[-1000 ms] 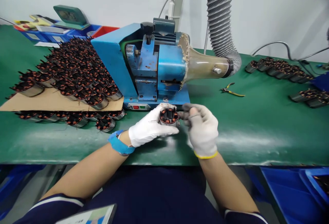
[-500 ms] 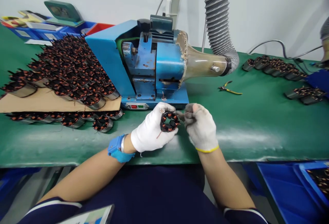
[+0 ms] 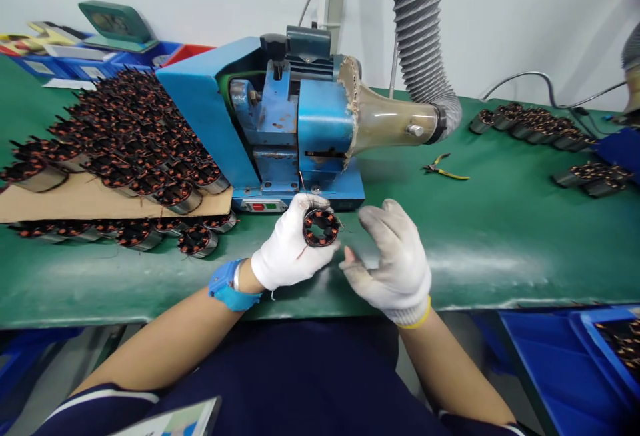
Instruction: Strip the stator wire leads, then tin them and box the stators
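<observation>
My left hand (image 3: 289, 249), in a white glove, is closed around a motor stator (image 3: 334, 220). The stator is a ring with black insulation and copper windings, its open end turned up toward me. Thin wire ends stick out from its edge. To the right of it, my right hand (image 3: 393, 259) is apart from the stator with its gloved fingers spread; nothing shows between them. Just behind both hands stands a blue machine (image 3: 327, 119) with a red and green switch (image 3: 265, 207) on its base.
Many stators (image 3: 135, 129) are heaped on a cardboard sheet (image 3: 115, 205) at the left, with more beneath it. Yellow-handled cutters (image 3: 445, 171) lie right of the machine. More stators (image 3: 533, 124) stand at the far right. A grey hose (image 3: 423, 29) rises from the machine's funnel.
My right hand has come away from the stator's wires and opened, moving slightly right and down. My left hand still holds the stator, a little further left and up.
</observation>
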A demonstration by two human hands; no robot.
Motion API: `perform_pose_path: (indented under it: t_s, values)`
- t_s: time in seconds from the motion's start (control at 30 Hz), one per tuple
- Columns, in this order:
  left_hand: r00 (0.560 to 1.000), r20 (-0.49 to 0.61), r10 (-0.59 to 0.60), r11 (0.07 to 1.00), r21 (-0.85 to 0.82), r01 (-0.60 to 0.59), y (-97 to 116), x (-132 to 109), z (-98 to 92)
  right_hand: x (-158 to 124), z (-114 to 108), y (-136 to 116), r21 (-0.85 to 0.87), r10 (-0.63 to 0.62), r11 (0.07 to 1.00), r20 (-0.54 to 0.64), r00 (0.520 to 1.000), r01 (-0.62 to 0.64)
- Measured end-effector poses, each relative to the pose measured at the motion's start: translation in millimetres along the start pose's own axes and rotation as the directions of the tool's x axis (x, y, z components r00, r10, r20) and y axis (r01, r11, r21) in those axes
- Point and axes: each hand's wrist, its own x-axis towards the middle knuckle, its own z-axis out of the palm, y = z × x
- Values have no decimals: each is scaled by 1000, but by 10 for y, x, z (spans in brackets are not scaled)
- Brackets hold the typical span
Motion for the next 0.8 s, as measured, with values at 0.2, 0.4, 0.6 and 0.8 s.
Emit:
perform_pose_path:
  t_s: [0.2, 0.4, 0.6, 0.8]
  values:
    - [997, 71, -2, 998, -55, 6, 11, -3, -3, 74, 127, -43, 588, 532, 626, 159, 832, -512]
    - [994, -105, -38, 999, 23, 41, 15, -26, 47, 39, 270, 76, 936, 865, -107, 255, 433, -336]
    - [983, -112, 145, 978, 166, -125, -55, -46, 87, 103, 481, -202, 791, 779, 8, 378, 500, -611]
    - [984, -102, 143, 978, 164, -125, -39, -53, 127, 325, 313, 201, 953, 885, -10, 150, 441, -303]
